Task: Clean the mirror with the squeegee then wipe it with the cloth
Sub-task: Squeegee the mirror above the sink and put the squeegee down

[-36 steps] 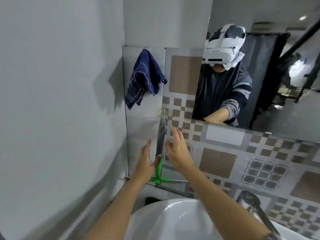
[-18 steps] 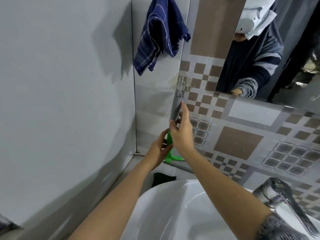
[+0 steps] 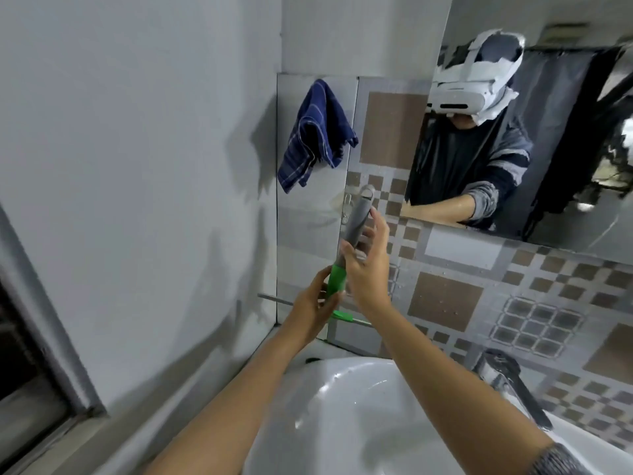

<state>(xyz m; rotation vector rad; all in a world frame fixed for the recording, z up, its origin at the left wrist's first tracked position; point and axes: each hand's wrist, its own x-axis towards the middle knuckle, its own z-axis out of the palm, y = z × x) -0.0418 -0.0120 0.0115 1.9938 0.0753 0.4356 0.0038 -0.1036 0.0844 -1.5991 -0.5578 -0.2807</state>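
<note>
The squeegee (image 3: 357, 219) has a grey handle and a green neck, and stands almost upright in front of the tiled wall. My left hand (image 3: 313, 305) grips its green neck from below. My right hand (image 3: 369, 265) holds the grey handle between thumb and loosely spread fingers. The squeegee's blade end is mostly hidden behind my left hand. A dark blue checked cloth (image 3: 313, 135) hangs on the wall up and to the left of my hands. The mirror (image 3: 579, 214) is on the wall at the upper right and reflects a person with a headset.
A white sink (image 3: 342, 426) lies below my arms, with a chrome faucet (image 3: 512, 385) at its right. A small metal hook (image 3: 347, 204) sits on the tiles just behind the handle's top. A plain grey wall and a dark window frame (image 3: 37, 354) fill the left.
Both hands have closed on the squeegee, which hung from the wall hook. Its handle top now stands slightly right of the hook. The camera has tilted back up toward the mirror.
</note>
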